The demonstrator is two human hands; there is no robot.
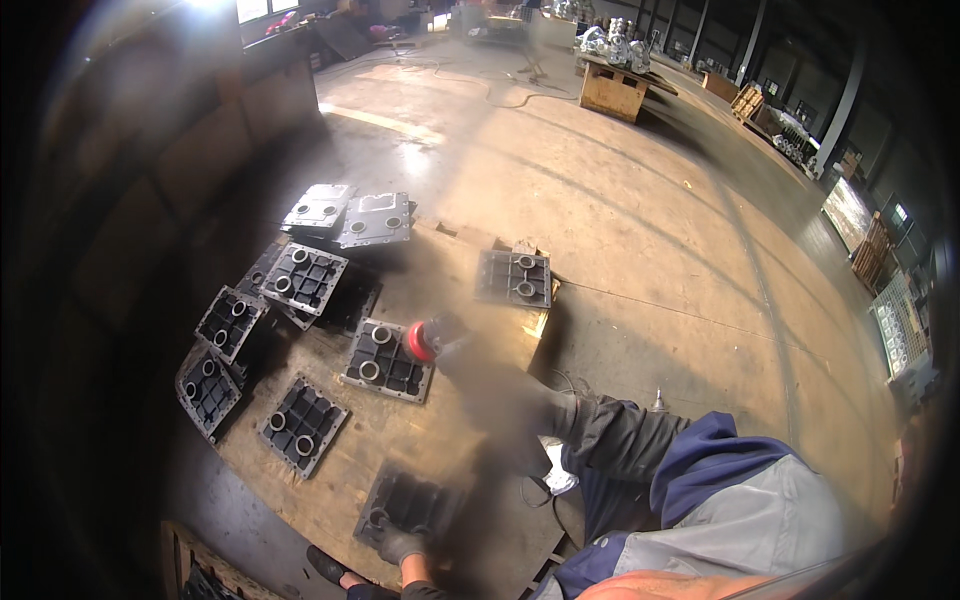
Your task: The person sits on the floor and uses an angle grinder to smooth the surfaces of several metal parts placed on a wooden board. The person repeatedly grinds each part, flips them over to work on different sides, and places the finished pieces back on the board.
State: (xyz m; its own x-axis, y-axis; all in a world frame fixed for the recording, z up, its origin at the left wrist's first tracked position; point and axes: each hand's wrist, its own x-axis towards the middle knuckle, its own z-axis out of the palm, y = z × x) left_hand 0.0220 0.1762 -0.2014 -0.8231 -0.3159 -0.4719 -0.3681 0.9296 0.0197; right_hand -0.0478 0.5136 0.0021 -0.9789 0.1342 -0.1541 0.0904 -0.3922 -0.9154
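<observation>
My left hand (402,543), in a grey glove, grips a dark ribbed metal cover plate (412,502) by its near edge, close to a raised ring. My gloved right hand (536,409) is shut on a hand-held power tool (476,375), perhaps an angle grinder. A smudged, blurred patch of the picture hides the fingers and much of the tool's body. The tool's red round head (421,342) appears over the right edge of another ribbed plate (386,360) with two rings; whether they touch I cannot tell. One more plate (304,426) lies on the wooden worktop (330,517), to the left.
Stacked plates (304,277) stand along the worktop's left side, with smooth-faced plates (375,219) behind. A single plate (514,279) sits at the far right corner. A cable (559,517) hangs beside my legs. Metal castings (616,45) rest on a distant wooden crate (611,90).
</observation>
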